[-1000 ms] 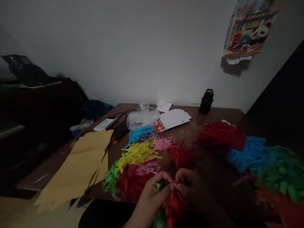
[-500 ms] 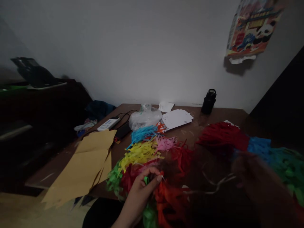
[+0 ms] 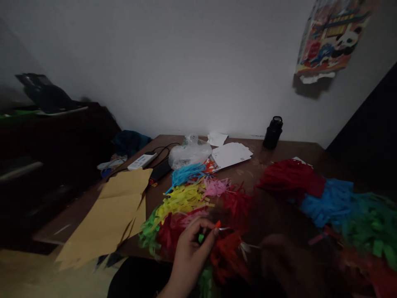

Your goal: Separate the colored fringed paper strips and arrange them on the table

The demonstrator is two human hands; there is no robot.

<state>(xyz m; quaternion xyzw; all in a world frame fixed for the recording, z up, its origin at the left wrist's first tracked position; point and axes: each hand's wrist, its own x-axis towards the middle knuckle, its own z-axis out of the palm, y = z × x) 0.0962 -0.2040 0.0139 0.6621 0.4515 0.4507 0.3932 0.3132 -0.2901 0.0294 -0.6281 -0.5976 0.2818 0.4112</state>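
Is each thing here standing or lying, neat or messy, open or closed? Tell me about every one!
Left hand, pinching
Orange tassel, held by its tip, strips loose
Right hand, too blurred to tell
Black bottle, standing upright
Plastic bag, crumpled
Brown paper, creased, overlapping
White cards, lying, slightly fanned
Yellow strips, messy heap
Panda packet, hanging

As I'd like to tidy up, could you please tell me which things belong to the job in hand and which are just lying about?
Job in hand:
orange fringe, pinched in the left hand
white string
probably the yellow fringe, pink fringe and large dark-red bundle

Apparently just lying about:
black bottle
plastic bag
white papers
perhaps the brown paper
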